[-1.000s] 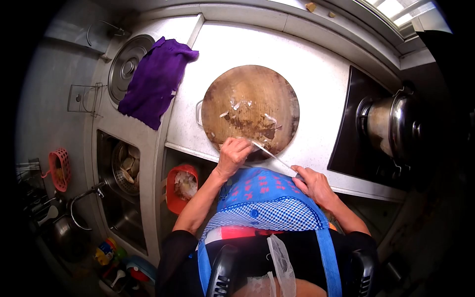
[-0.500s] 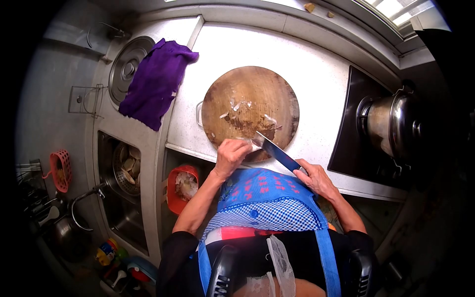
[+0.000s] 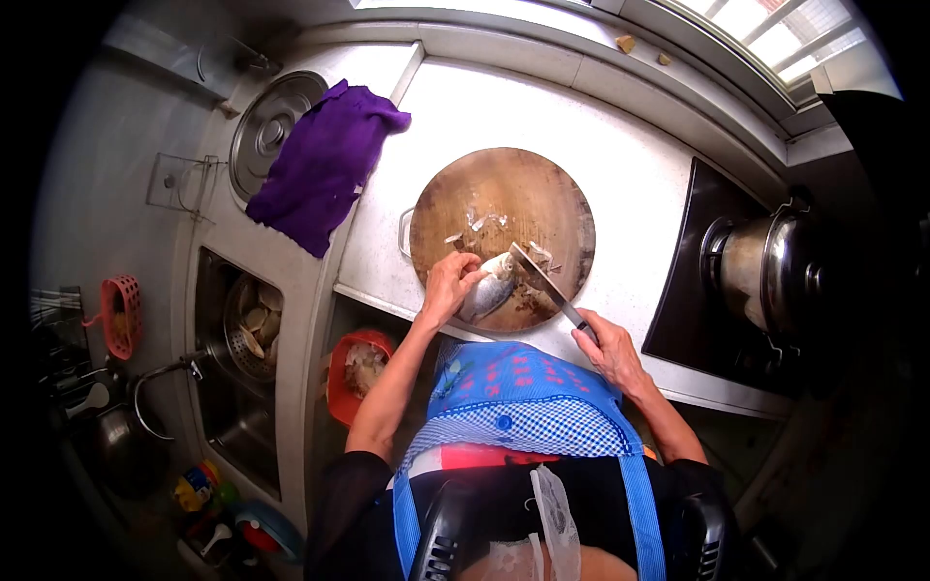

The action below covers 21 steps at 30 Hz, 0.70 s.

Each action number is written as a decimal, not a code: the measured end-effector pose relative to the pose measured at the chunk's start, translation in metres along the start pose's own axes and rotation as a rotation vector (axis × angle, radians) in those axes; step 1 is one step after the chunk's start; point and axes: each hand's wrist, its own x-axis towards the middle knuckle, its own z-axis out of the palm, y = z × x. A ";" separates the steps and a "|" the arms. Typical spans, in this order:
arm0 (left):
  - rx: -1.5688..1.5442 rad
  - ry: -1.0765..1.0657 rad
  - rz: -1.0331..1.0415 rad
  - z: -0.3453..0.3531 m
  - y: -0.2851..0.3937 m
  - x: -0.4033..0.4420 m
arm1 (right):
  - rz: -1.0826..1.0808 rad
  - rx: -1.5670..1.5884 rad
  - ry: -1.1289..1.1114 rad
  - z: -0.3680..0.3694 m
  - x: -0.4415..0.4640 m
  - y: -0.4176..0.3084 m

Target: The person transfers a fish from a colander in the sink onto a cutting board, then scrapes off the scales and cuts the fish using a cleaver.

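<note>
Small silvery wet-looking fish (image 3: 488,292) lay on the round brown wooden board (image 3: 455,198), left hand (image 3: 447,287) pinching its upper body, right hand (image 3: 613,351) wrapped round the dark-handled steel knife (image 3: 544,277); looked light, slick, soft-bellied, best pinned behind the head.

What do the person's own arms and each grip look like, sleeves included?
The left grip and right grip are bare human hands, with no gloves. The left sleeve and right sleeve are plain black and end near the elbows, leaving the forearms uncovered. No watch or bracelet shows on either wrist; rings are too small to tell.
</note>
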 end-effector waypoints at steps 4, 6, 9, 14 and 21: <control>0.038 0.132 0.059 0.004 0.019 -0.018 | -0.125 -0.116 0.039 0.014 -0.016 0.009; 0.115 0.244 0.150 0.013 0.023 -0.032 | -0.268 -0.220 0.080 0.018 -0.018 0.016; 0.207 0.354 0.147 0.033 0.030 -0.045 | -0.318 -0.351 0.086 0.023 -0.018 0.022; 0.187 0.431 0.153 0.054 0.019 -0.044 | -0.349 -0.460 0.120 0.026 -0.016 0.025; 0.181 0.422 0.156 0.057 0.007 -0.034 | -0.359 -0.574 0.114 0.017 -0.012 0.027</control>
